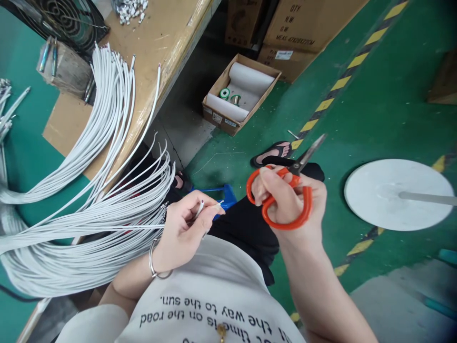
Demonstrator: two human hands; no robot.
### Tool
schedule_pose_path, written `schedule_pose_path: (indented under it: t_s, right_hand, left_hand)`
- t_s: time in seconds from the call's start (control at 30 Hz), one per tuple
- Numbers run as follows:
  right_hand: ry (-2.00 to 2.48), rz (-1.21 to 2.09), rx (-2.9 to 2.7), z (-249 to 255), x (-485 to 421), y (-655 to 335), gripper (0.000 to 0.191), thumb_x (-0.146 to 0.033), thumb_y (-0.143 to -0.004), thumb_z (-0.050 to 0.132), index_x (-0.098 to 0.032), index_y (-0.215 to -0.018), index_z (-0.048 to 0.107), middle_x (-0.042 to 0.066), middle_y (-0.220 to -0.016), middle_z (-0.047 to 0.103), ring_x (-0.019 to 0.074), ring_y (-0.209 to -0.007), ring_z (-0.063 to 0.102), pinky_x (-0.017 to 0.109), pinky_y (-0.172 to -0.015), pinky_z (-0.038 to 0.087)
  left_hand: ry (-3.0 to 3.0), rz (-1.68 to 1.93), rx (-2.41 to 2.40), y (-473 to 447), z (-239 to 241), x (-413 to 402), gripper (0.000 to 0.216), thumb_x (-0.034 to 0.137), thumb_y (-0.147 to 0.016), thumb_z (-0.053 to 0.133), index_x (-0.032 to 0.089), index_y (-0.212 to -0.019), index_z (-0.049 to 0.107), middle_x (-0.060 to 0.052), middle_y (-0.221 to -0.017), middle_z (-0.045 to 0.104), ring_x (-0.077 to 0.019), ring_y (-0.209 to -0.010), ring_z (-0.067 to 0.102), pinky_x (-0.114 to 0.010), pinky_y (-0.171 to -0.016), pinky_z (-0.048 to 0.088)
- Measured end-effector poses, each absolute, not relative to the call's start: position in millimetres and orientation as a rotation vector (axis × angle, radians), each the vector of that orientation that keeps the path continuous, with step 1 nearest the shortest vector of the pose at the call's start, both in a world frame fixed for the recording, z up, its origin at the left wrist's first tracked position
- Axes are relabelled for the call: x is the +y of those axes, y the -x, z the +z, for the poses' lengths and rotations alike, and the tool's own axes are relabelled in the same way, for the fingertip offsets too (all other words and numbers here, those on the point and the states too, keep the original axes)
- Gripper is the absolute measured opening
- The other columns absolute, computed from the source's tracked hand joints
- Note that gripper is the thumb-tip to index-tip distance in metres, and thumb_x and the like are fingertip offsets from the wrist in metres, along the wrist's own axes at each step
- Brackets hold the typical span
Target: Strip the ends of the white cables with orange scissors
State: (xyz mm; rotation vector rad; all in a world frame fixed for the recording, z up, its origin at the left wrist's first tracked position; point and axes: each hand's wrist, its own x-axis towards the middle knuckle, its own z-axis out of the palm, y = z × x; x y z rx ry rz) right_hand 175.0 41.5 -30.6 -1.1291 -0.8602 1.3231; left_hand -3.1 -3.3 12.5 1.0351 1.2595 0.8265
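Note:
My left hand (191, 226) pinches the end of a white cable (200, 208) between thumb and fingers, in front of my body. A short tip pokes out past the fingertips. To its left, a large bundle of white cables (117, 238) hangs over the table edge, its loose ends fanned toward my wrist. My right hand (293, 200) is raised to the right with its fingers through the loops of orange-handled scissors (287, 195). The metal blades point up and right, looking closed, well apart from the cable.
Another cable bundle (103, 114) lies on the table (157, 28) beside a black fan (67, 24). On the green floor stand a cardboard box (223, 119) with solder spools, stacked cartons (303, 28) and a round white stool or disc (378, 190). Small white pieces (132, 9) lie at the top.

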Motion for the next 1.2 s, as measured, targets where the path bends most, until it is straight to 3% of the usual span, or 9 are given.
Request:
schedule_pose_path:
  t_s: [0.17, 0.33, 0.47, 0.57, 0.63, 0.67, 0.87, 1.07, 1.2]
  right_hand:
    - [1.243, 1.336, -0.869, -36, 33, -181, 0.039, -0.038, -0.093, 0.08, -0.023, -0.058, 0.07, -0.002, -0.059, 0.062, 0.0113, -0.055, 0.055, 0.028, -0.057, 0.044]
    - [1.325, 1.308, -0.902, -38, 30, -184, 0.044, -0.042, -0.089, 0.082, -0.022, -0.054, 0.066, -0.001, -0.057, 0.062, 0.0119, -0.055, 0.056, 0.028, -0.056, 0.044]
    - [1.398, 1.262, -0.931, -40, 30, -191, 0.044, -0.041, -0.087, 0.083, -0.021, -0.052, 0.064, 0.0, -0.058, 0.064, 0.014, -0.059, 0.06, 0.029, -0.059, 0.045]
    - [1.519, 1.183, -0.887, -44, 27, -200, 0.04, -0.039, -0.081, 0.087, -0.02, -0.053, 0.065, 0.001, -0.062, 0.066, 0.0158, -0.063, 0.062, 0.03, -0.061, 0.046]
    - [1.601, 1.124, -0.819, -49, 26, -207, 0.039, -0.037, -0.076, 0.09, -0.021, -0.053, 0.064, 0.0, -0.06, 0.063, 0.0176, -0.066, 0.064, 0.032, -0.064, 0.047]
    - [1.631, 1.108, -0.789, -52, 26, -210, 0.038, -0.037, -0.074, 0.092, -0.021, -0.053, 0.064, 0.0, -0.06, 0.062, 0.019, -0.067, 0.065, 0.033, -0.066, 0.047]
    - [1.705, 1.081, -0.641, -56, 33, -224, 0.036, -0.033, -0.064, 0.096, -0.024, -0.051, 0.064, 0.003, -0.061, 0.059, 0.0241, -0.067, 0.061, 0.044, -0.069, 0.045]
    - [1.693, 1.136, -0.699, -53, 34, -225, 0.035, -0.038, -0.06, 0.099, -0.026, -0.051, 0.068, 0.007, -0.063, 0.063, 0.0268, -0.068, 0.064, 0.046, -0.066, 0.049]
    - [1.704, 1.176, -0.73, -55, 32, -227, 0.035, -0.039, -0.063, 0.098, -0.024, -0.05, 0.069, 0.009, -0.066, 0.067, 0.0297, -0.07, 0.068, 0.048, -0.069, 0.054]
  left_hand:
    - [-1.035, 0.852, 1.276, 1, 12, -5, 0.022, 0.034, -0.104, 0.066, 0.018, -0.09, 0.066, 0.008, -0.059, 0.043, -0.0059, -0.05, 0.033, -0.021, -0.047, 0.027]
    - [-1.048, 0.878, 1.282, -1, 12, -6, 0.022, 0.033, -0.103, 0.068, 0.018, -0.088, 0.064, 0.008, -0.059, 0.046, -0.0058, -0.05, 0.035, -0.02, -0.046, 0.029]
    - [-1.186, 0.85, 1.406, -5, 1, -3, 0.019, 0.033, -0.105, 0.065, 0.018, -0.094, 0.069, 0.004, -0.065, 0.059, -0.0082, -0.054, 0.052, -0.021, -0.055, 0.047]
    - [-1.558, 0.773, 1.532, -3, -11, -1, 0.03, 0.033, -0.104, 0.065, 0.016, -0.129, 0.066, -0.013, -0.114, 0.077, -0.0224, -0.104, 0.075, -0.038, -0.098, 0.061]
    - [-1.808, 0.684, 1.616, 5, -13, -1, 0.051, 0.036, -0.104, 0.066, 0.013, -0.147, 0.054, -0.024, -0.148, 0.062, -0.0327, -0.139, 0.061, -0.051, -0.118, 0.051]
    - [-1.891, 0.643, 1.659, 11, -11, -2, 0.052, 0.036, -0.104, 0.065, 0.013, -0.149, 0.053, -0.025, -0.154, 0.056, -0.0346, -0.146, 0.055, -0.053, -0.121, 0.049]
    - [-2.104, 0.673, 2.146, 73, 30, -8, 0.029, 0.024, -0.103, 0.064, 0.021, -0.132, 0.064, -0.016, -0.138, 0.063, -0.0301, -0.132, 0.063, -0.05, -0.117, 0.05]
    - [-2.138, 0.322, 2.468, 138, 36, 6, 0.05, 0.049, -0.098, 0.069, 0.016, -0.132, 0.056, -0.02, -0.126, 0.061, -0.0379, -0.124, 0.06, -0.056, -0.11, 0.051]
    - [-2.084, 0.217, 2.464, 149, 33, 20, 0.038, 0.049, -0.099, 0.067, 0.017, -0.118, 0.057, -0.017, -0.116, 0.064, -0.0343, -0.111, 0.063, -0.048, -0.099, 0.054]
